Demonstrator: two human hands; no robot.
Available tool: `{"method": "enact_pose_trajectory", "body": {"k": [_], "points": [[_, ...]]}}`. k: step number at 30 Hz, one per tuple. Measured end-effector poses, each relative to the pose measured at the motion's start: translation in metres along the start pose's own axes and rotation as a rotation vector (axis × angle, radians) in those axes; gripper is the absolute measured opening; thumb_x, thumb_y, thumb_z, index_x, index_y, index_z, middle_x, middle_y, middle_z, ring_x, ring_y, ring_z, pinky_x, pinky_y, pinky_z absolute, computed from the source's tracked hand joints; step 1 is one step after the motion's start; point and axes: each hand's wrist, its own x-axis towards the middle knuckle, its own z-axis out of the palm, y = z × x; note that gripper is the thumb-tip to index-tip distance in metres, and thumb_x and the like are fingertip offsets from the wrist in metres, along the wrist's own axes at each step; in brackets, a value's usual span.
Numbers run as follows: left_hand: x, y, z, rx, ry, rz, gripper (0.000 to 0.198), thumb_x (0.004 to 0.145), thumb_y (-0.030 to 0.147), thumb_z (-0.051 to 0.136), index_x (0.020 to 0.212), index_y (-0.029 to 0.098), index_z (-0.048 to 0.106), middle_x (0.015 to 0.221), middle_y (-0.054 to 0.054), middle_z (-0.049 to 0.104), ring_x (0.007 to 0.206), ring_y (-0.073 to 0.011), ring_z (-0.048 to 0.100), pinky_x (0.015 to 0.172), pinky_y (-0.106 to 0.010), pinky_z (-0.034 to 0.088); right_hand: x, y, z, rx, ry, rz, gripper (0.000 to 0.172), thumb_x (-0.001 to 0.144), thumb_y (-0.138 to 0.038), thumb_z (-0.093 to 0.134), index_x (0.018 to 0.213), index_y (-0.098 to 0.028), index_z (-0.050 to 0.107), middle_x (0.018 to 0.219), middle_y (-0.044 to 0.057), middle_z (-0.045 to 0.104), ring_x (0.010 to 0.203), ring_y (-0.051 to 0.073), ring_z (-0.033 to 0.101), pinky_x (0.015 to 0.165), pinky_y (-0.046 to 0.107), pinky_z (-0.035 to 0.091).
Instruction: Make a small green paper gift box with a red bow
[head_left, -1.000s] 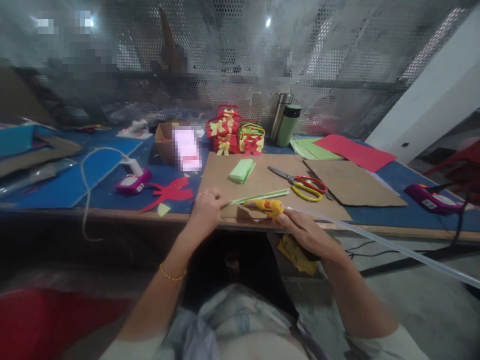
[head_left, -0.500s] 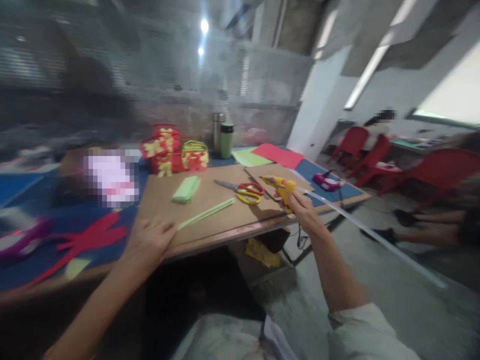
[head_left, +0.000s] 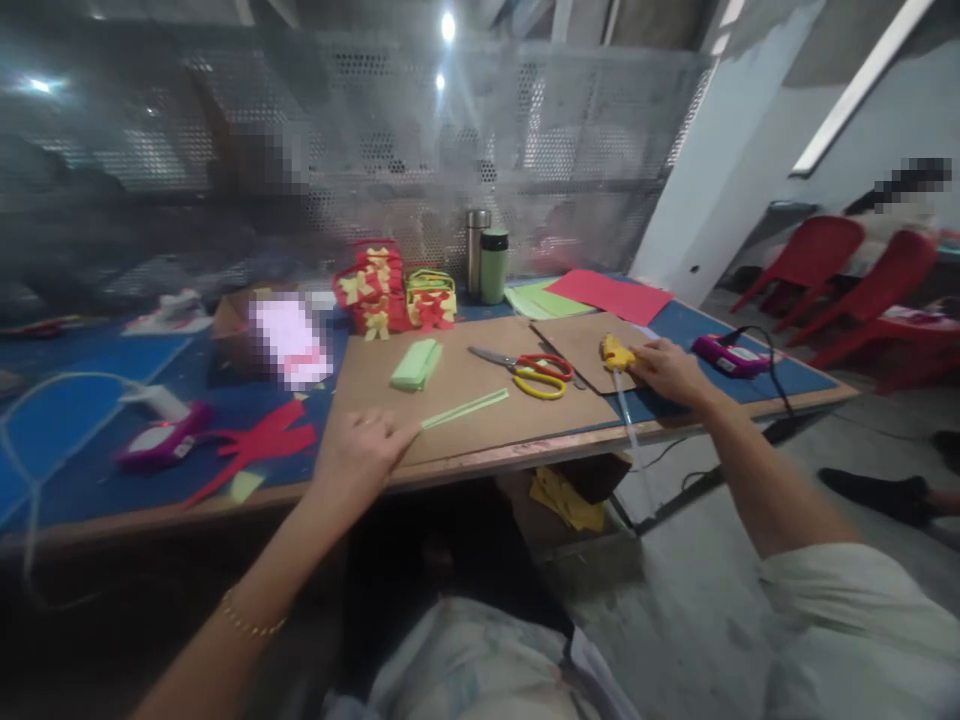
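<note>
Head view | left hand (head_left: 366, 452): grip released, touching green paper strip (head_left: 465, 408) | right hand (head_left: 670, 372): grasping yellow glue gun (head_left: 616, 353) | risk: overhanging glue stick (head_left: 626, 425) may snag, tipping it

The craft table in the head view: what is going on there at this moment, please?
A person sits at the table. The left hand lies flat on the near end of a green paper strip on the large cardboard sheet. The right hand grips a yellow glue gun set down on the smaller cardboard sheet, with a clear glue stick reaching over the table edge. Scissors and a stack of green paper lie between the hands, untouched.
</note>
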Motion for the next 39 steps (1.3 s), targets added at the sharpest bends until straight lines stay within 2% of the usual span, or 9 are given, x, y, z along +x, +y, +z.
{"method": "enact_pose_trajectory", "body": {"k": [4, 7, 9, 12, 15, 19, 26, 32, 39], "points": [[-0.001, 0.004, 0.005, -0.044, 0.016, -0.043, 0.037, 0.094, 0.008, 0.048, 0.115, 0.027, 0.071, 0.082, -0.007, 0.059, 0.083, -0.0242, 0.052, 0.077, -0.039, 0.031, -0.016, -0.029, -0.024, -0.044, 0.101, -0.049, 0.048, 0.095, -0.03, 0.053, 0.139, -0.012, 0.06, 0.142, 0.026, 0.054, 0.121, 0.04, 0.053, 0.093, 0.051, 0.042], [-0.001, 0.005, 0.008, -0.05, 0.01, -0.053, 0.037, 0.095, 0.009, 0.046, 0.116, 0.027, 0.071, 0.085, -0.007, 0.059, 0.084, -0.0246, 0.051, 0.077, -0.039, 0.031, -0.048, -0.086, -0.046, 0.043, 0.254, -0.334, 0.039, 0.097, -0.022, 0.049, 0.133, -0.019, 0.064, 0.135, 0.02, 0.062, 0.119, 0.036, 0.053, 0.097, 0.052, 0.039], [0.0, 0.005, 0.009, -0.057, 0.009, -0.068, 0.037, 0.096, 0.009, 0.046, 0.116, 0.027, 0.071, 0.086, -0.007, 0.059, 0.084, -0.0242, 0.051, 0.077, -0.039, 0.031, -0.071, -0.133, -0.052, 0.138, 0.25, -0.549, 0.042, 0.097, -0.014, 0.044, 0.132, -0.023, 0.064, 0.132, 0.014, 0.065, 0.117, 0.031, 0.054, 0.1, 0.048, 0.037], [0.003, 0.004, 0.009, -0.062, -0.003, -0.072, 0.036, 0.096, 0.01, 0.048, 0.116, 0.029, 0.072, 0.086, -0.007, 0.059, 0.084, -0.0237, 0.052, 0.077, -0.038, 0.032, -0.09, -0.196, -0.042, 0.187, 0.208, -0.718, 0.042, 0.094, -0.01, 0.046, 0.13, -0.021, 0.065, 0.13, 0.013, 0.067, 0.114, 0.03, 0.054, 0.102, 0.046, 0.034], [0.005, 0.003, 0.006, -0.06, -0.022, -0.055, 0.033, 0.097, 0.014, 0.05, 0.115, 0.029, 0.073, 0.088, -0.008, 0.06, 0.084, -0.024, 0.053, 0.077, -0.038, 0.032, -0.088, -0.23, -0.019, 0.178, 0.125, -0.78, 0.04, 0.092, -0.006, 0.047, 0.124, -0.019, 0.067, 0.128, 0.014, 0.066, 0.109, 0.028, 0.053, 0.102, 0.043, 0.033], [0.005, 0.002, 0.002, -0.088, -0.015, -0.051, 0.034, 0.097, 0.013, 0.048, 0.113, 0.028, 0.074, 0.089, -0.009, 0.061, 0.085, -0.0243, 0.055, 0.077, -0.038, 0.034, -0.075, -0.234, 0.001, 0.157, 0.014, -0.791, 0.033, 0.089, -0.004, 0.05, 0.11, -0.016, 0.071, 0.115, 0.013, 0.067, 0.102, 0.027, 0.052, 0.094, 0.041, 0.034], [0.009, 0.008, -0.004, -0.015, -0.047, -0.055, 0.03, 0.095, 0.013, 0.052, 0.108, 0.026, 0.076, 0.094, -0.011, 0.063, 0.09, -0.0267, 0.055, 0.078, -0.039, 0.035, -0.07, -0.228, 0.002, 0.18, -0.058, -0.793, 0.028, 0.091, -0.008, 0.051, 0.109, -0.016, 0.071, 0.108, 0.012, 0.067, 0.095, 0.025, 0.053, 0.091, 0.039, 0.031], [0.035, 0.037, -0.002, 0.025, -0.065, -0.064, 0.027, 0.091, 0.004, 0.047, 0.098, 0.01, 0.072, 0.093, -0.018, 0.066, 0.092, -0.0302, 0.06, 0.077, -0.041, 0.04, -0.071, -0.232, 0.004, 0.179, -0.041, -0.76, 0.025, 0.091, -0.008, 0.051, 0.105, -0.016, 0.07, 0.103, 0.011, 0.067, 0.094, 0.025, 0.054, 0.088, 0.038, 0.03], [0.044, 0.048, 0.008, -0.035, -0.045, -0.134, 0.033, 0.095, 0.005, 0.046, 0.112, 0.015, 0.072, 0.096, -0.016, 0.067, 0.095, -0.029, 0.063, 0.076, -0.039, 0.042, -0.068, -0.216, 0.012, 0.164, 0.021, -0.682, 0.026, 0.09, -0.006, 0.049, 0.099, -0.019, 0.07, 0.101, 0.01, 0.068, 0.096, 0.026, 0.055, 0.088, 0.038, 0.031]]}}
